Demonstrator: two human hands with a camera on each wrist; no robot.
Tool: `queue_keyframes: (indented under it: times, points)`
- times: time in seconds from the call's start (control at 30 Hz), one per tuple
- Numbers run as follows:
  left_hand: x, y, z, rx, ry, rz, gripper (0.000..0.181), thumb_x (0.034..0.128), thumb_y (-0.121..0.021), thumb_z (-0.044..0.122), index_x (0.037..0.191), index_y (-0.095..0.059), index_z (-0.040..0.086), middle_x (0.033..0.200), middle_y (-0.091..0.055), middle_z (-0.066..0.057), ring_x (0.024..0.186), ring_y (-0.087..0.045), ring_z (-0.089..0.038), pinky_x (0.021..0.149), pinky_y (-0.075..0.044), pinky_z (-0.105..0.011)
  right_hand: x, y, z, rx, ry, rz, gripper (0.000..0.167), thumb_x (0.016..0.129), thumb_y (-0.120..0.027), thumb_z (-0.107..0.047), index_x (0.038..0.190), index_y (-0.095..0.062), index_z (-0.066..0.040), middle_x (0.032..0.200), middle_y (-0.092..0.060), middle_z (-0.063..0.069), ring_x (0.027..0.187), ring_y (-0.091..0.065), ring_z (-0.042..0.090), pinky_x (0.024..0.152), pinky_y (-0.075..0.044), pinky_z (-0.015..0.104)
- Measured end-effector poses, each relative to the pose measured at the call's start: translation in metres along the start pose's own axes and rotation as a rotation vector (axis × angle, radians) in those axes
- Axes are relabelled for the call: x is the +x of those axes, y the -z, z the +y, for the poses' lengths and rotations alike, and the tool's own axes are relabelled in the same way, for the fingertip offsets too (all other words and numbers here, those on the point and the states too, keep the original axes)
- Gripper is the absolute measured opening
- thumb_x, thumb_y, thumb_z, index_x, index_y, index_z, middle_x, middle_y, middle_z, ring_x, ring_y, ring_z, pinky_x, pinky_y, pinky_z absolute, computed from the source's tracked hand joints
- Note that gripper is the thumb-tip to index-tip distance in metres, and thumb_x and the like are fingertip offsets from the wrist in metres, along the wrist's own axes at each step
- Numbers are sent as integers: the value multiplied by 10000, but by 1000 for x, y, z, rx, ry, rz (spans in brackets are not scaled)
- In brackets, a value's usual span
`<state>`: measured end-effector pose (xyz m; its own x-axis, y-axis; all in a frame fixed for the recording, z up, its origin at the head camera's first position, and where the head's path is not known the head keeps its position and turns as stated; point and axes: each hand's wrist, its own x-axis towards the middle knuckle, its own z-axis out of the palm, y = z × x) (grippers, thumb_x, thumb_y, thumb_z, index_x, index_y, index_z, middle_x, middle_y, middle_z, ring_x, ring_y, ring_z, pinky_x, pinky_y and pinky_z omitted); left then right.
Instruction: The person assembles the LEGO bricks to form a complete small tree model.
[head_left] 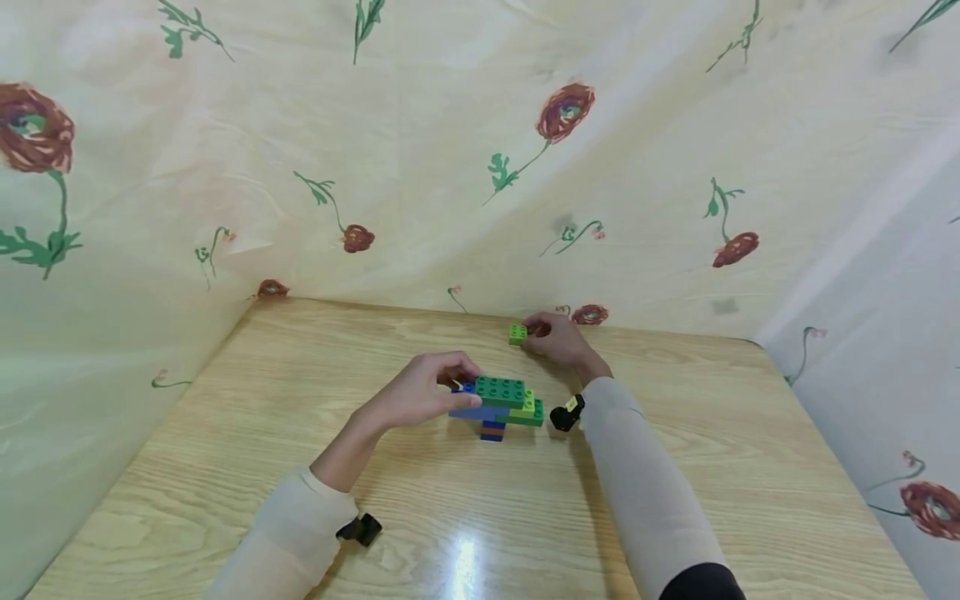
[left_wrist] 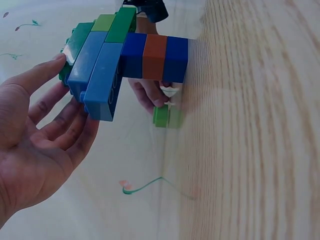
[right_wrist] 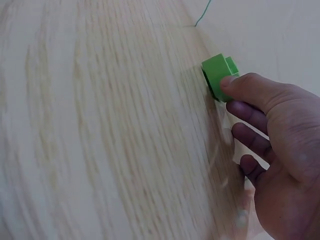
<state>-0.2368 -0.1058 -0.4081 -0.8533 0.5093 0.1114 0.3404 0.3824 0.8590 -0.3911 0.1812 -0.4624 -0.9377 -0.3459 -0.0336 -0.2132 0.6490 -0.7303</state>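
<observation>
A toy-brick structure (head_left: pixel 487 412) stands near the middle of the table on a narrow column. Dark green, light green and blue bricks spread across its top; an orange brick (left_wrist: pixel 154 57) sits between two dark blue ones in the column. My left hand (head_left: pixel 423 389) grips the structure's left end, thumb by the dark green top brick (head_left: pixel 500 390) and fingers around the far side. Farther back, my right hand (head_left: pixel 558 340) pinches a small light green brick (right_wrist: pixel 217 75) close to the table top. Its thumb lies across the brick's face; the index finger is partly hidden.
The wooden table (head_left: pixel 420 500) ends at a flowered cloth (head_left: pixel 420 167) hanging behind it, close to the right hand. More cloth hangs along the left and right sides. Black wrist cameras sit on both forearms, the right one (head_left: pixel 566 414) beside the structure.
</observation>
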Motion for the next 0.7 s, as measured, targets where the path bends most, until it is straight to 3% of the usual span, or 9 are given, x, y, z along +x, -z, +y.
queue_keyframes:
  times: [0.2,0.43,0.7]
  points:
    - [0,0,0,-4,4,2,260,942,-771,222,1193,-705,199,1114,-716,26,1018,-653,-156,978,-538,-422,-6,3,-8,-4,11,12,375,965,-705,-198,1318,-653,-82,1274,-655,138,1123,-582,288,902,-479,359]
    - [-1,0,2,1,11,0,260,944,-768,212,1194,-702,189,1122,-714,27,1028,-648,-150,1001,-528,-415,-23,7,-20,-1,77,42,361,951,-716,-240,1286,-671,-113,1289,-674,113,1212,-578,314,956,-497,470]
    - [0,-1,2,-8,7,-4,261,945,-766,210,1196,-701,179,1130,-711,18,1026,-648,-159,991,-529,-403,-46,14,-40,-31,159,88,355,960,-718,-283,1283,-682,-141,1254,-696,82,1186,-604,290,869,-480,388]
